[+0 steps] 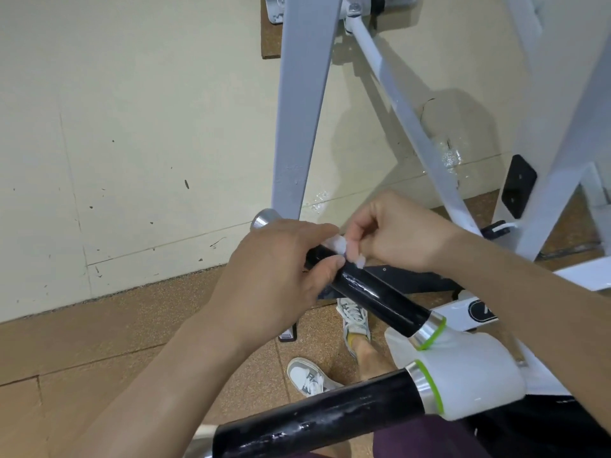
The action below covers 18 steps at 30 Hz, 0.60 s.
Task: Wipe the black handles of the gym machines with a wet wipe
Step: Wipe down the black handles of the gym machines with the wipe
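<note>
Two black handles stick out from a white machine hub. The upper black handle runs up and left to a silver end cap. My left hand is curled round its far part, thumb on the grip. A small white wet wipe sits bunched on the handle between both hands. My right hand pinches the wipe with its fingertips. The lower black handle lies nearer me, glossy and untouched.
A grey upright post and a white diagonal bar of the machine frame stand just behind the hands, against a pale wall. Below are a cork-coloured floor and my two feet in white sneakers.
</note>
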Motion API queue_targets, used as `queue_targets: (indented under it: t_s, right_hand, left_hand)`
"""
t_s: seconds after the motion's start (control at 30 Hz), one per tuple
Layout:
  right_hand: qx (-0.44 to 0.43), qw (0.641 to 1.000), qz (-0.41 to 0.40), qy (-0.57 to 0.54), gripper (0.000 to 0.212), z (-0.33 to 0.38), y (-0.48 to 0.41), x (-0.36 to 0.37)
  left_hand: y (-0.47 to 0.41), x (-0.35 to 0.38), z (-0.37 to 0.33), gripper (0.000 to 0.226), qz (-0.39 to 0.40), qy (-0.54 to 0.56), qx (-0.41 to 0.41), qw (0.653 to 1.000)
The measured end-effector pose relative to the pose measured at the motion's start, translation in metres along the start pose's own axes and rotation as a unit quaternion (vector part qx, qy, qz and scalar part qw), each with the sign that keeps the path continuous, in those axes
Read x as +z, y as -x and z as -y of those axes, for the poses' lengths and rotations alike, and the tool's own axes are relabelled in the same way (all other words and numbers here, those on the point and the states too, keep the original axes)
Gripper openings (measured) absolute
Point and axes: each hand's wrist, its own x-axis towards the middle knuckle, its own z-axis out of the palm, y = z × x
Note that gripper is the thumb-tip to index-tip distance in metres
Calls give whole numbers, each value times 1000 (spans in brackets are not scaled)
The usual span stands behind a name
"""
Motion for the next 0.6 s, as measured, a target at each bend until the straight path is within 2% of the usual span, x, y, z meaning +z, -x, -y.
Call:
queue_targets:
  t_s: [0.1, 0.2, 0.27, 0.37, 0.5, 0.6]
  right_hand:
    - [-10, 999, -5, -43, 20, 1, -4, -3]
    - [26, 974, 65, -215, 3, -3, 1, -9]
    - [11, 980, 52, -192, 12, -6, -3, -7]
    - [-12, 989, -3, -148, 5, -5, -6, -2]
    - [-17, 995, -30, -90, 7, -16, 10, -3]
    - [-17, 998, -12, -61, 14, -24, 24, -10]
  left_hand:
    - [-10, 0, -4, 21, 4, 24, -45, 999]
    - [-18, 2, -1, 7, -16, 20, -77, 997]
    - [-20, 2, 0, 6, -6, 13, -70, 997]
    - [-15, 2, 3, 3, 3, 43, -71, 997]
    - [-1, 1, 8, 27, 25, 41, -44, 998]
    - [3, 0, 11, 27, 38, 28, -18, 999]
